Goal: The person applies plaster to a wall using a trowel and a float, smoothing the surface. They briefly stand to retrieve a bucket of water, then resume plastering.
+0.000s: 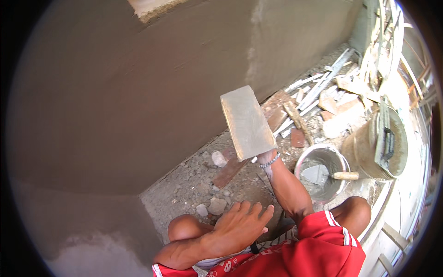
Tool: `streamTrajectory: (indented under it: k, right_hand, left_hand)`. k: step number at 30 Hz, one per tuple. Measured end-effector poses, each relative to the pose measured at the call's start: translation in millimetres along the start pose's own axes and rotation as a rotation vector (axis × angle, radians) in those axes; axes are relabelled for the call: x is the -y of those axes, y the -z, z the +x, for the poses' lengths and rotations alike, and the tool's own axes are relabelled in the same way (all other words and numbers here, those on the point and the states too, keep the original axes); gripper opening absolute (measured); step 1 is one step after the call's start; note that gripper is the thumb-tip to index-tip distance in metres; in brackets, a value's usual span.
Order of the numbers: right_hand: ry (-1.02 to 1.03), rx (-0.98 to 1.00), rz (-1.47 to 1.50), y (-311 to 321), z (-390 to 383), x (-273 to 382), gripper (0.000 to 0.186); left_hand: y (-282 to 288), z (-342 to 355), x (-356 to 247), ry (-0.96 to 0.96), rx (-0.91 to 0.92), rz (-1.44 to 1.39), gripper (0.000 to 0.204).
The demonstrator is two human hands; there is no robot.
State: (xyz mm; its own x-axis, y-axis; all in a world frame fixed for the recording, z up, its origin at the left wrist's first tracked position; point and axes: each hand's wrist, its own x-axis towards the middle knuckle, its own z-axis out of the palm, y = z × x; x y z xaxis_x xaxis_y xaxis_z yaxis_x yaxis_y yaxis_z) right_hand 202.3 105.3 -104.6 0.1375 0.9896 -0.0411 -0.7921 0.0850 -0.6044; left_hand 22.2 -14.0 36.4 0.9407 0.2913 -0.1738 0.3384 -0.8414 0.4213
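Observation:
A flat rectangular board [247, 121] with a grey face and pale edges is held up in front of the plastered wall [120, 101] by my right hand [266, 157], whose fingers are mostly hidden behind it. My left hand [243, 220] is lower, over my bent legs, empty, with its fingers apart. Right of my right forearm, a bucket [341, 185] of grey mix holds a pointed trowel [315, 173] with a wooden handle. Beside it stands a larger dirty bucket [362, 154] with a float [383, 147] across its top.
Broken wood strips [318, 94], tile pieces [297, 137] and stones [218, 205] lie on the rubble-strewn floor along the wall's foot. More long pale strips [383, 41] are piled at the upper right, and a pale curved-looking edge runs down the right side.

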Motion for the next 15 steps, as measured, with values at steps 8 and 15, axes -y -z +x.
streamTrajectory:
  k: [8,15]
  right_hand:
    - [-0.256,0.371,-0.669,-43,59,177,0.055]
    - [-0.293,0.099,-1.667,-58,-45,300,0.053]
  left_hand:
    - [-7,39,15,-0.068,0.040,0.005,0.050]
    - [3,42,16,-0.150,0.009,-0.121,0.049]
